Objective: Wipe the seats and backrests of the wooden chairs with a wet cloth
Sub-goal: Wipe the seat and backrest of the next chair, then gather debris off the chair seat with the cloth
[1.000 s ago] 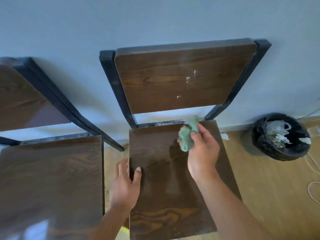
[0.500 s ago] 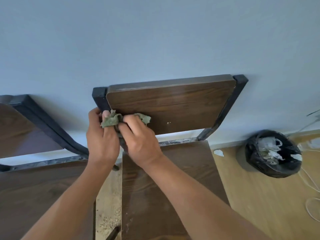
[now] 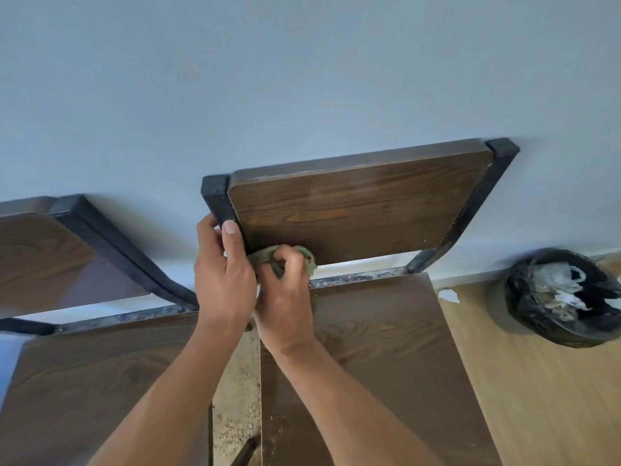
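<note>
Two dark wooden chairs with black metal frames stand against a pale blue wall. The middle chair's backrest [image 3: 363, 210] rises above its seat [image 3: 379, 348]. My right hand [image 3: 285, 304] is closed on a bunched green cloth [image 3: 302, 257], pressed against the backrest's lower left corner. My left hand [image 3: 223, 277] grips the black frame post [image 3: 218, 203] on the backrest's left side, thumb lying on the wood. The left chair's backrest [image 3: 43, 257] and seat [image 3: 100, 381] lie beside my left forearm.
A black bin [image 3: 564, 297] lined with plastic and holding crumpled waste sits on the wooden floor [image 3: 537, 398] by the wall at right. A white scrap [image 3: 448, 295] lies near the baseboard. A narrow strip of speckled floor [image 3: 237, 398] separates the two seats.
A second ago my right hand held the cloth over the seat while the left rested on its edge. Both hands rose to the backrest; the cloth has since slid down to its lower left corner.
</note>
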